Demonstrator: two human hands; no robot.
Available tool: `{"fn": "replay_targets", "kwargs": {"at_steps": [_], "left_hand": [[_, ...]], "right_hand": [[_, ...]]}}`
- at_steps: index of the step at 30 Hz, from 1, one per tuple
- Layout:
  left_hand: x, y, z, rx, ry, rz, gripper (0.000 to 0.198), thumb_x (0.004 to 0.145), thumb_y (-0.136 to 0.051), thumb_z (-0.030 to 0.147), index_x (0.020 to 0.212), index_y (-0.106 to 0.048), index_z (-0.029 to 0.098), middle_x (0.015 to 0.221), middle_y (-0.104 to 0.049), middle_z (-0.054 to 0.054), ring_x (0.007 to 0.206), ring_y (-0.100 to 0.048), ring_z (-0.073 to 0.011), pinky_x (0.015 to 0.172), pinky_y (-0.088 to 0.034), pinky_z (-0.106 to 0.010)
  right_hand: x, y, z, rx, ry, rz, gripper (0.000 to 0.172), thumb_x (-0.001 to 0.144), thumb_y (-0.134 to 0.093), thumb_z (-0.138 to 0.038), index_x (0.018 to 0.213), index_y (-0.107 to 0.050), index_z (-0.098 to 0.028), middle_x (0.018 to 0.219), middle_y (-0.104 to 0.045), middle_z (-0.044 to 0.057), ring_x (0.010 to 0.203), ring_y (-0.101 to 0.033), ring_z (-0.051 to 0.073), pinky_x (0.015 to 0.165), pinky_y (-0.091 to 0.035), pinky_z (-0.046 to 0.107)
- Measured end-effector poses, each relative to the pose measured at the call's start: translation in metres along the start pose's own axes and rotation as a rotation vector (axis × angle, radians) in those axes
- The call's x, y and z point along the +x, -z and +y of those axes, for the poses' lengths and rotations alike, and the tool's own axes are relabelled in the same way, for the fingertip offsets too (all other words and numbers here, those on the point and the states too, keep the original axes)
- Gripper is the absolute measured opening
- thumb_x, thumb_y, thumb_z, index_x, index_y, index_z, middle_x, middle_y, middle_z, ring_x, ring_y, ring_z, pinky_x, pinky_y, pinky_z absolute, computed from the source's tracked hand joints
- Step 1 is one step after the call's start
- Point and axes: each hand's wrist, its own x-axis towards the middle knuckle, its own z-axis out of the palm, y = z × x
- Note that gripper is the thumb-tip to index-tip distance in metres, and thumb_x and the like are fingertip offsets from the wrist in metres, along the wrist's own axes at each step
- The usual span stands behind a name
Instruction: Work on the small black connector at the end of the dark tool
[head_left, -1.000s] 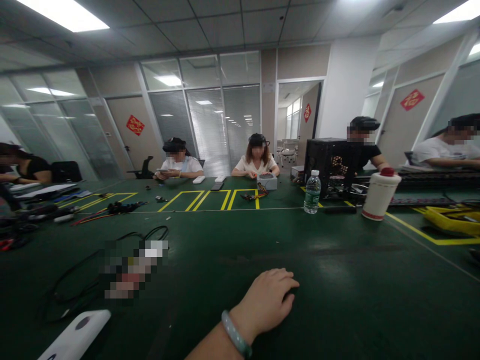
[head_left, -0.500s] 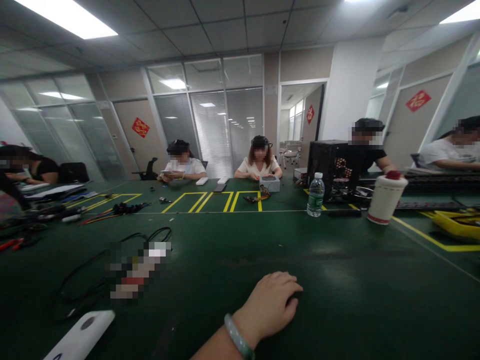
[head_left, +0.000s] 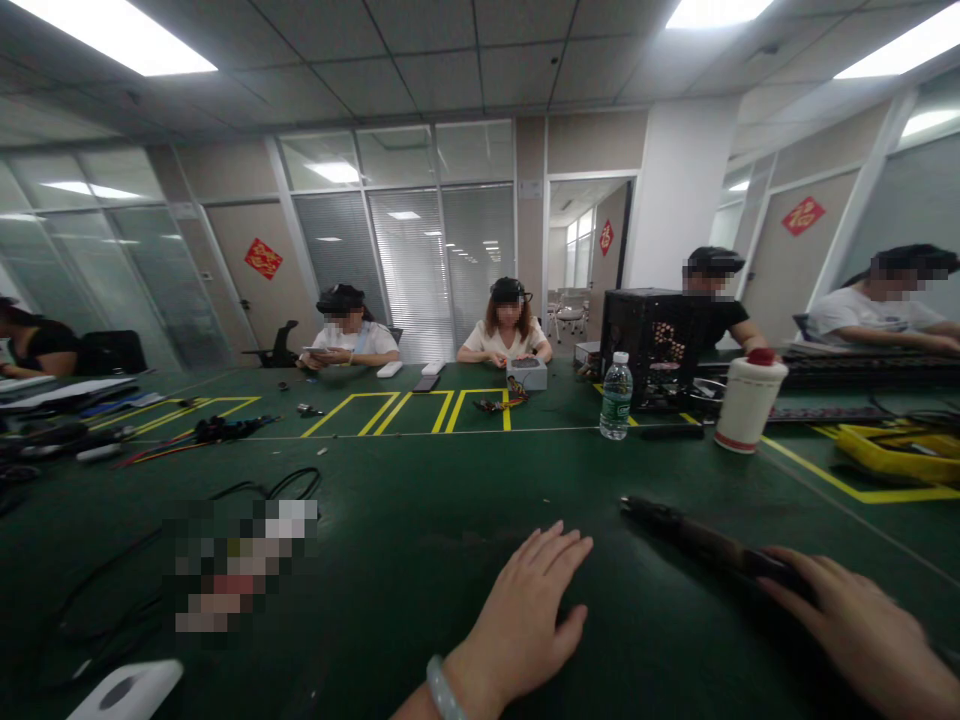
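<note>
The left hand (head_left: 517, 620) lay spread flat on the green mat (head_left: 420, 480), fingers apart, with a bracelet (head_left: 442, 692) on its wrist. The right hand (head_left: 859, 625) was curled over the near end of a dark tool (head_left: 697, 535), which stretched away from it to the far left across the mat, well right of the left hand. Farther off stood a water bottle (head_left: 616, 397) and a white jug (head_left: 748, 402), beside a black PC case (head_left: 645, 345).

Long tool (head_left: 690, 535) under right hand (head_left: 855, 625), left hand (head_left: 521, 620) beside, bottle (head_left: 616, 396) and jug (head_left: 747, 405) beyond, on workbench (head_left: 420, 470)
</note>
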Motion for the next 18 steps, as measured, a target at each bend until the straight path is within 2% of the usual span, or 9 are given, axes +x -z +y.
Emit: {"fn": "replay_targets", "kwargs": {"at_steps": [3,6,9,13,16,18], "left_hand": [[0.001,0.006,0.005,0.07,-0.033,0.073,0.065,0.094,-0.053,0.033,0.15,-0.021,0.03,0.153,-0.03,0.002,0.142,-0.023,-0.0205,0.118,-0.022,-0.045],[0.001,0.007,0.005,0.143,-0.053,0.129,0.059,0.097,-0.049,0.032,0.15,-0.024,0.027,0.153,-0.032,-0.001,0.142,-0.024,-0.022,0.118,-0.021,-0.047],[0.001,0.004,0.001,0.191,0.003,0.196,0.054,0.099,-0.045,0.035,0.149,-0.028,0.025,0.151,-0.036,-0.002,0.14,-0.028,-0.0225,0.117,-0.023,-0.046],[0.002,-0.001,-0.006,0.219,0.104,0.256,0.047,0.1,-0.04,0.03,0.146,-0.034,0.023,0.148,-0.041,-0.003,0.137,-0.035,-0.0233,0.115,-0.027,-0.047],[0.003,-0.002,-0.01,0.219,0.139,0.278,0.046,0.099,-0.037,0.025,0.145,-0.036,0.022,0.147,-0.042,-0.004,0.136,-0.036,-0.0228,0.114,-0.028,-0.046],[0.003,-0.002,-0.012,0.209,0.152,0.289,0.045,0.1,-0.035,0.025,0.145,-0.037,0.021,0.147,-0.043,-0.004,0.135,-0.037,-0.0225,0.113,-0.03,-0.045]], "right_hand": [[-0.001,-0.028,-0.083,0.051,0.173,-0.129,0.033,0.087,-0.057,-0.037,0.117,-0.065,-0.028,0.114,-0.065,0.011,0.102,-0.058,0.031,0.085,-0.043,0.041],[-0.013,-0.046,-0.17,0.125,0.317,-0.186,0.034,0.088,-0.055,-0.024,0.12,-0.062,-0.027,0.116,-0.063,0.007,0.107,-0.055,0.029,0.092,-0.039,0.038],[-0.023,-0.058,-0.227,0.152,0.435,-0.212,0.047,0.083,-0.052,-0.01,0.128,-0.058,-0.025,0.121,-0.06,0.007,0.11,-0.052,0.027,0.096,-0.037,0.037],[-0.03,-0.073,-0.266,0.164,0.516,-0.253,0.048,0.091,-0.047,-0.016,0.138,-0.049,-0.022,0.137,-0.051,0.011,0.121,-0.045,0.029,0.104,-0.031,0.041],[-0.031,-0.078,-0.28,0.119,0.492,-0.277,0.047,0.094,-0.042,-0.017,0.141,-0.047,-0.018,0.137,-0.05,0.014,0.121,-0.045,0.031,0.106,-0.031,0.044],[-0.031,-0.073,-0.282,0.105,0.52,-0.304,0.047,0.094,-0.041,-0.014,0.141,-0.048,-0.015,0.138,-0.05,0.015,0.123,-0.045,0.031,0.106,-0.031,0.045]]}}
